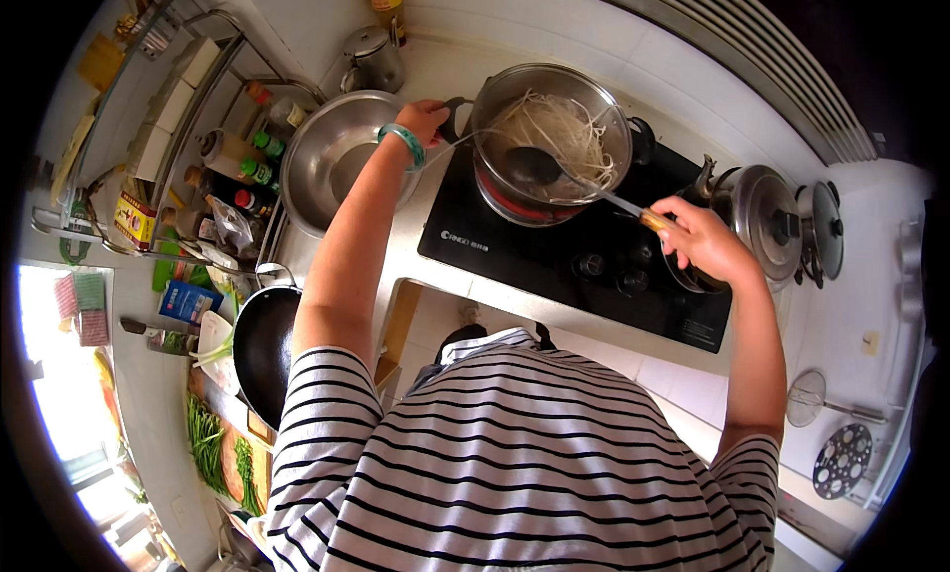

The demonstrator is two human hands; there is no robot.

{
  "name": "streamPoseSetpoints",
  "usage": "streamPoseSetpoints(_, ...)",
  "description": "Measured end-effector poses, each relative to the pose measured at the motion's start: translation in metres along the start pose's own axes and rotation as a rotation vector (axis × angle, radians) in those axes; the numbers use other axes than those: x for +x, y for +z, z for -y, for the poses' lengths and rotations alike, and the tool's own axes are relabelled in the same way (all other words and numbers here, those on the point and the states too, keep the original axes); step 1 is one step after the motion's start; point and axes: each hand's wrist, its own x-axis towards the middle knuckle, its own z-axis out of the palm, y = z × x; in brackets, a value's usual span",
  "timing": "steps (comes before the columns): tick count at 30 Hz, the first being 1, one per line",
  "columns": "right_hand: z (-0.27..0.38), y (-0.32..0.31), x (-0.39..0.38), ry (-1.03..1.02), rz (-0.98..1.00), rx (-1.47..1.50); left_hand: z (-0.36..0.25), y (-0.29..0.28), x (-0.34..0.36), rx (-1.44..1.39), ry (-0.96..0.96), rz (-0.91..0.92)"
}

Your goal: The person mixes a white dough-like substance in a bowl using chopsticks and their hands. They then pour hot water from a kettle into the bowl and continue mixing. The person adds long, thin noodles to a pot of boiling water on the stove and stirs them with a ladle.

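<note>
A steel pot (482, 181) stands on the black cooktop (495, 238), over a glowing red burner. Pale, noodle-like strands (557, 127) lie in it in liquid. My left hand (424, 124), with a green bangle at the wrist, is closed at the pot's black left handle (454, 120). A thin, pale rod-like piece runs from beside this handle over the rim; I cannot make out what it is. My right hand (705, 239) grips the wooden handle of a ladle (614, 198), whose dark head rests among the strands.
A wide steel basin (309, 166) sits left of the cooktop. Behind it stands a lidded metal jug (372, 59). A lidded pot (764, 216) is on the right. A rack with bottles (233, 156), a black wok (263, 349) and green vegetables (205, 438) line the left.
</note>
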Motion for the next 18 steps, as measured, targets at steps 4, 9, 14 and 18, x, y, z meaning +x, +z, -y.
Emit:
streamPoseSetpoints(4, 0.004, -0.004, 0.031, 0.097, -0.056, -0.039, -0.001, 0.0, 0.001, 0.025, -0.028, 0.028)
streamPoseSetpoints(9, -0.006, -0.013, 0.047, 0.162, -0.088, -0.067, -0.003, -0.005, 0.0, -0.112, -0.082, 0.088)
streamPoseSetpoints(14, -0.007, -0.02, 0.032, 0.144, -0.146, -0.089, -0.014, -0.002, -0.001, -0.073, -0.104, 0.088)
streamPoseSetpoints(18, 0.001, -0.021, 0.007, 0.072, -0.263, -0.074, -0.011, -0.006, 0.0, -0.012, -0.095, 0.09)
